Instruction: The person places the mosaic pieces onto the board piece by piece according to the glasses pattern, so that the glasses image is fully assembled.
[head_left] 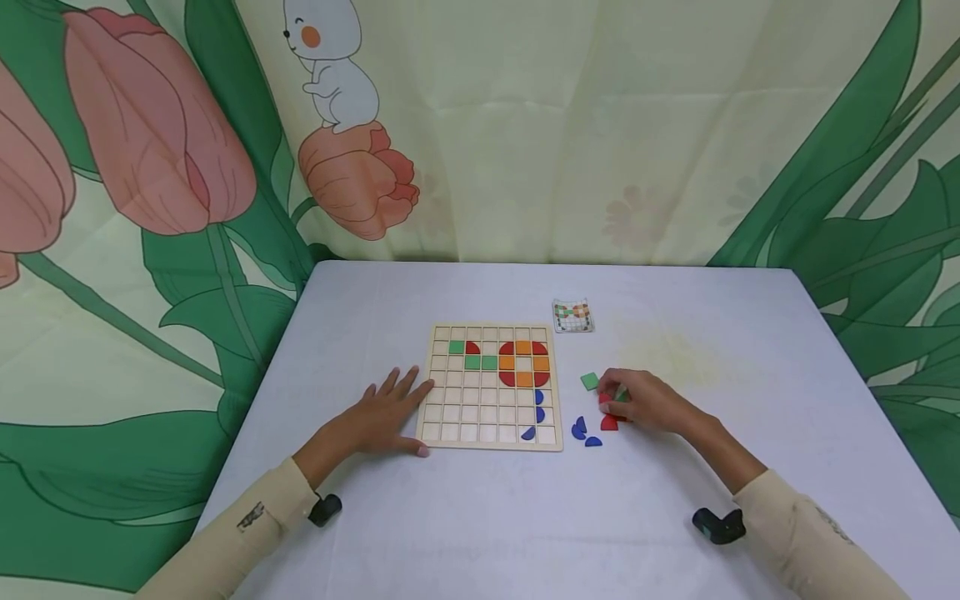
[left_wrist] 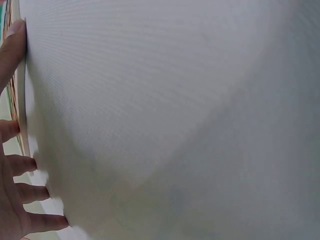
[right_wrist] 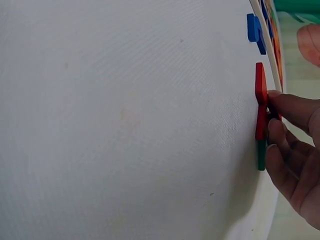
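Note:
A square wooden grid board (head_left: 468, 447) lies on the table with green, red, orange and blue pieces in its cells. My left hand (head_left: 390, 415) spreads its fingers at the board's left side, thumb by the near corner and index fingertip on the edge. To the board's right, my right hand (head_left: 641, 402) bends over a small group of flat pieces, pinching a red piece (head_left: 604, 400) between thumb and index finger. Another red piece (head_left: 609, 423) lies just below the thumb. In the right wrist view, a green piece (right_wrist: 261, 155) sits beside the red ones under the fingertips.
Loose blue pieces (head_left: 593, 442) lie between the board and my right hand. A green square (head_left: 589, 381) rests just left of the right fingers. Behind the board's far right corner is a small pattern card (head_left: 573, 316). A white cloth covers the table (head_left: 495, 525).

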